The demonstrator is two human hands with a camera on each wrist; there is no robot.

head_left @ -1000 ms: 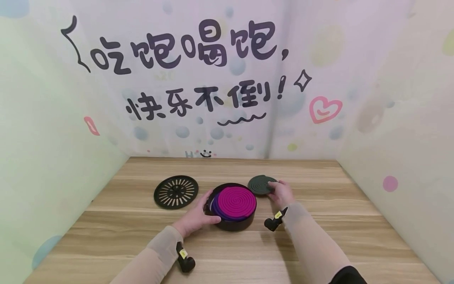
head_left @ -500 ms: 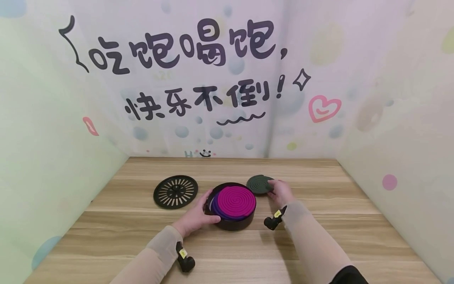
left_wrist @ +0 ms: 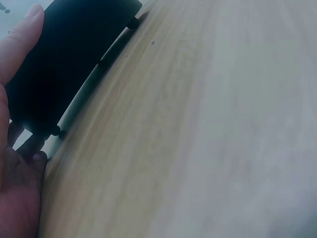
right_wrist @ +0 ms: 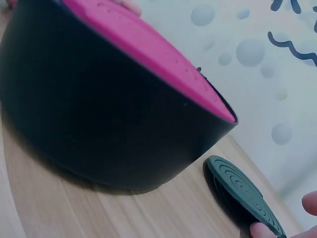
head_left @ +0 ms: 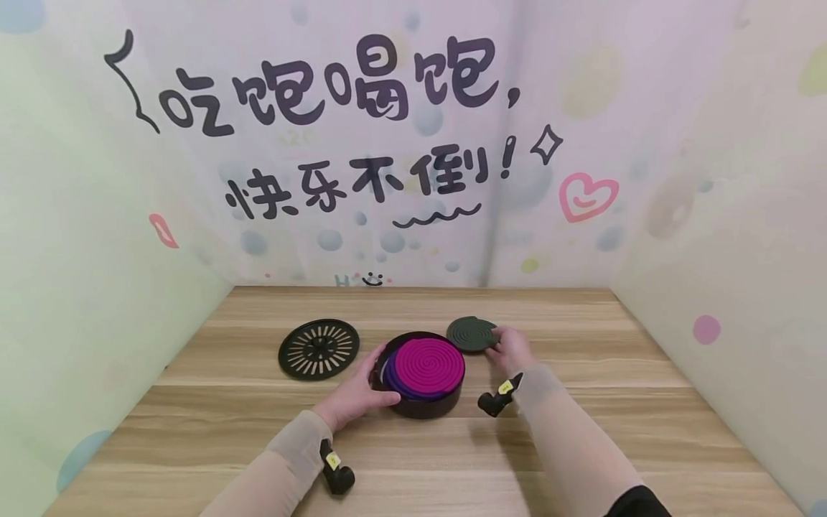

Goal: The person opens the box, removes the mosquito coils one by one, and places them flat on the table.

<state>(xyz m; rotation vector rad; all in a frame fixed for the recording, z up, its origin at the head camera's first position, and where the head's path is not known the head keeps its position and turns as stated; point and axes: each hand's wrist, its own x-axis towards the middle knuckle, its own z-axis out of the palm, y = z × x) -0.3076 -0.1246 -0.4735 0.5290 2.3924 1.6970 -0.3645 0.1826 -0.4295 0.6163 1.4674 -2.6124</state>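
A round black tin (head_left: 423, 402) (right_wrist: 99, 124) (left_wrist: 69, 59) stands on the wooden table (head_left: 581, 445), with a magenta spiral coil (head_left: 429, 362) (right_wrist: 148, 47) on top of purple ones inside it. My left hand (head_left: 362, 391) (left_wrist: 15, 148) grips the tin's left wall, thumb on the rim. A dark green spiral coil (head_left: 472, 333) (right_wrist: 240, 191) lies tilted just right of the tin, and my right hand (head_left: 510, 350) pinches its right edge, a fingertip (right_wrist: 262, 230) under it.
A black slotted round lid (head_left: 319, 348) lies flat on the table left of the tin. Printed walls close the table in at the back and both sides. A black wrist camera (head_left: 494, 402) sits on each forearm.
The green coil, held by my right hand, has shifted slightly left towards the tin. My left hand and the tin have stayed put.
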